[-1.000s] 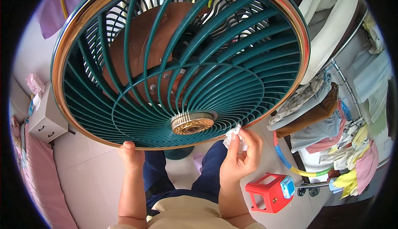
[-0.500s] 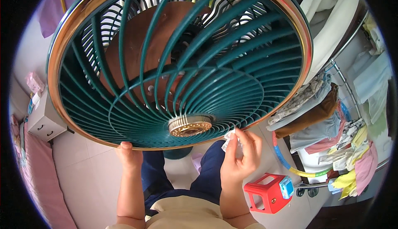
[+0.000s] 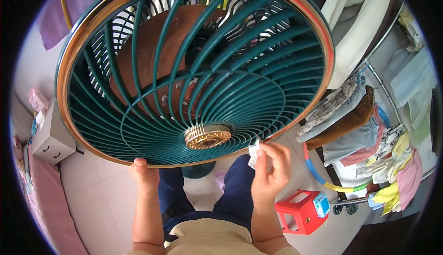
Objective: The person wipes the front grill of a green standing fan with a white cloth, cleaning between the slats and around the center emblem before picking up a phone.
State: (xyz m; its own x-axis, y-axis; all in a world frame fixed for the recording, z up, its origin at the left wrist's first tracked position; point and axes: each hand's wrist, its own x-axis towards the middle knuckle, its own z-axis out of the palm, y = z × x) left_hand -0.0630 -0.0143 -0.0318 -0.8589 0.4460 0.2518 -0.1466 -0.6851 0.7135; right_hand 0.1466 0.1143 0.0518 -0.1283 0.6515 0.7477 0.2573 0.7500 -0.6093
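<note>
A large standing fan (image 3: 203, 103) fills the upper middle, with a dark green grille, a gold rim and brown blades behind the ribs. At its lower left edge, my left hand (image 3: 144, 174) grips the rim; the thumb shows in front and the other fingers are hidden behind. My right hand (image 3: 271, 167) pinches a crumpled white wipe (image 3: 253, 153) between thumb and fingers. The wipe is at the lower right of the grille, right of the gold centre cap (image 3: 207, 137). Between my legs, part of the dark green base (image 3: 198, 170) shows beneath the fan.
A red plastic stool (image 3: 300, 213) with a blue packet (image 3: 321, 204) on it stands at lower right. Clothes (image 3: 350, 121) hang on a metal rack at right, near a multicoloured hoop (image 3: 318, 176). A white drawer cabinet (image 3: 53, 137) and pink-covered bed (image 3: 53, 195) are at left.
My right hand and the wipe have shifted slightly relative to the grille's lower right edge. The fan appears slightly further left in view. My left hand stays on the rim.
</note>
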